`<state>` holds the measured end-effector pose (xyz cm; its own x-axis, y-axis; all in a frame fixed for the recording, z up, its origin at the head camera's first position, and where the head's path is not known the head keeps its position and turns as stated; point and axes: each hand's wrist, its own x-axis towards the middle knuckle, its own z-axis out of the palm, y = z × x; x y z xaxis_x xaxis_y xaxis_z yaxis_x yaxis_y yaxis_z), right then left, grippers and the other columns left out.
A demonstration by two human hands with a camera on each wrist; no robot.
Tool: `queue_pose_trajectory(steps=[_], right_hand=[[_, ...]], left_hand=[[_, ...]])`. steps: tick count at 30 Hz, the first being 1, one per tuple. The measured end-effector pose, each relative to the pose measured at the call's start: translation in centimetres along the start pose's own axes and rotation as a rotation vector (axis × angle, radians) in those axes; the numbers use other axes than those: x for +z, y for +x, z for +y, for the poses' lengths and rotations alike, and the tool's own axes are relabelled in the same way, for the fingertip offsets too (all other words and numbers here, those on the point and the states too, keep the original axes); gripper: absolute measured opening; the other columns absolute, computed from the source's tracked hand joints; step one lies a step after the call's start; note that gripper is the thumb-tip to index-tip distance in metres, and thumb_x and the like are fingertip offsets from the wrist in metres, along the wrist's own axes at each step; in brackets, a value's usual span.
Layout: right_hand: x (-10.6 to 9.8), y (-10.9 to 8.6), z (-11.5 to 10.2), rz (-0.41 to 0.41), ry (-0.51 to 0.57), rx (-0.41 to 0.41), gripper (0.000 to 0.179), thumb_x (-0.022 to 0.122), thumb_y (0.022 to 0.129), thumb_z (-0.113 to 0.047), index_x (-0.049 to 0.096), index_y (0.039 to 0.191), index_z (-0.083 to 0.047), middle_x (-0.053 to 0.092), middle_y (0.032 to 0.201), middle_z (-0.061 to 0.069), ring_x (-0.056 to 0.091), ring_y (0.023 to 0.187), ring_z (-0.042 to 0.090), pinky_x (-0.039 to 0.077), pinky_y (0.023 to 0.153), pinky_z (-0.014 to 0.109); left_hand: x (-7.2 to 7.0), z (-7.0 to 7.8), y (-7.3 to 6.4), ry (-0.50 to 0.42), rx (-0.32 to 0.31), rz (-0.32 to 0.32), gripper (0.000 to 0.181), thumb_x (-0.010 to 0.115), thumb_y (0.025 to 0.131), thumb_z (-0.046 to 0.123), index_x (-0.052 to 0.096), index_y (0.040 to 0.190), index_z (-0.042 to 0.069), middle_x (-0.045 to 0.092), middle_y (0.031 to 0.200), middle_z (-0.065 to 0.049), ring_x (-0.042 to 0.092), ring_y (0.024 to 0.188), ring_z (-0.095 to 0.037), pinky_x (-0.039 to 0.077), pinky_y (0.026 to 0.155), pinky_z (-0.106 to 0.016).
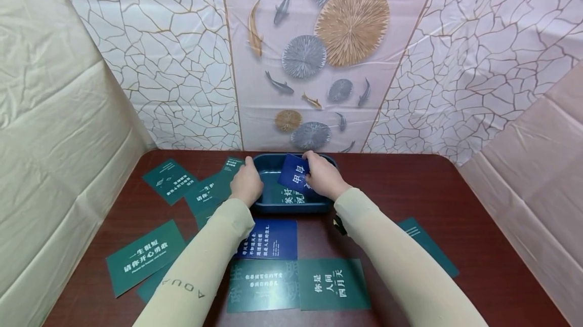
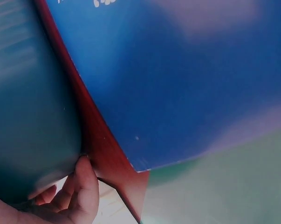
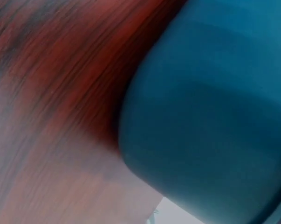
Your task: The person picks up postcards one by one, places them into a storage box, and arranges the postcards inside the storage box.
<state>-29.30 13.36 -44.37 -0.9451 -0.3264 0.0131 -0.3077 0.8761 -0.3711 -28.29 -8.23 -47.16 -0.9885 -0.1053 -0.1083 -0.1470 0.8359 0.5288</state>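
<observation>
A dark teal tray stands at the back middle of the table, with a green card lying in it. My left hand grips the tray's left rim; the left wrist view shows its fingers curled at the tray's wall. Over the right part of the tray, my right hand pinches a tilted blue card with white characters. The right hand is out of sight in the right wrist view, where the tray's outer wall fills much of the frame.
In front of the tray lie another blue card and two green cards side by side. Several green cards are spread at the left, some overlapping. One green card lies beside my right forearm. A patterned cloth hangs behind the table.
</observation>
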Motion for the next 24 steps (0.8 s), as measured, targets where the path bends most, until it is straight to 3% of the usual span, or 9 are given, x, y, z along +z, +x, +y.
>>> queue_pose_trajectory(steps=[12, 24], right_hand=[[0.9, -0.1, -0.5, -0.015, -0.157, -0.08, 0.047, 0.064, 0.093, -0.014, 0.047, 0.136, -0.017, 0.055, 0.125, 0.009, 0.049, 0.116, 0.028, 0.04, 0.098, 0.049], [1.8, -0.3, -1.3, -0.06, -0.219, -0.073, 0.044, 0.06, 0.095, -0.012, 0.05, 0.137, -0.019, 0.054, 0.127, 0.009, 0.048, 0.116, 0.028, 0.039, 0.1, 0.051]], left_hand=[[0.0, 0.0, 0.0, 0.001, 0.0, 0.003, 0.059, 0.058, 0.094, 0.013, 0.026, 0.143, 0.005, 0.052, 0.126, -0.02, 0.06, 0.1, -0.037, 0.048, 0.084, -0.055], [0.0, 0.0, -0.1, 0.009, 0.007, 0.006, 0.064, 0.059, 0.094, 0.014, 0.023, 0.146, 0.004, 0.051, 0.128, -0.02, 0.06, 0.1, -0.036, 0.049, 0.084, -0.054]])
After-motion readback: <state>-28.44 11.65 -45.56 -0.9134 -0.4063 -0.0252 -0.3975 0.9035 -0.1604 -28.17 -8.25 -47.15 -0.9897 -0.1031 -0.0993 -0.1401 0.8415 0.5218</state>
